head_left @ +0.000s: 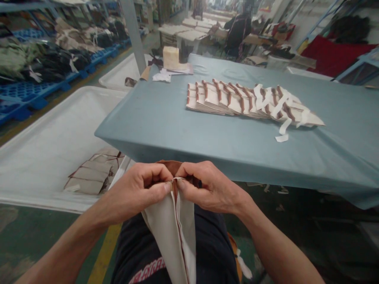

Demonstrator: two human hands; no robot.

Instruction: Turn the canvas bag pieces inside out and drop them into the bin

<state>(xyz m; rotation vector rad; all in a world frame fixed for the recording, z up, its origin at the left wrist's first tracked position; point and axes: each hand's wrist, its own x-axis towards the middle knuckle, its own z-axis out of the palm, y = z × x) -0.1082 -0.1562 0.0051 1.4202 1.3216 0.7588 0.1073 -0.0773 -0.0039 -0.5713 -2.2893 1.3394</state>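
Note:
A cream fabric piece [166, 232] with brown edging hangs down in front of my body. My left hand [145, 185] pinches its top edge between thumb and fingers. Close beside it, my right hand [204, 183] pinches the same top edge, the two thumbs nearly touching. Brown material [170, 166] shows behind my fingertips. Beyond my hands, a row of overlapping cream pieces [219, 98] with brown edges lies on the blue-covered table [148, 122]. White strips [280, 104] lie across the right part of that row.
A white bin [38, 146] at the left holds cream pieces [90, 173]. A yellowish block [171, 58] and papers sit at the table's far left corner. Farther back, a person [238, 31] is among other tables. Blue pallets [32, 92] carry fabric piles at the upper left.

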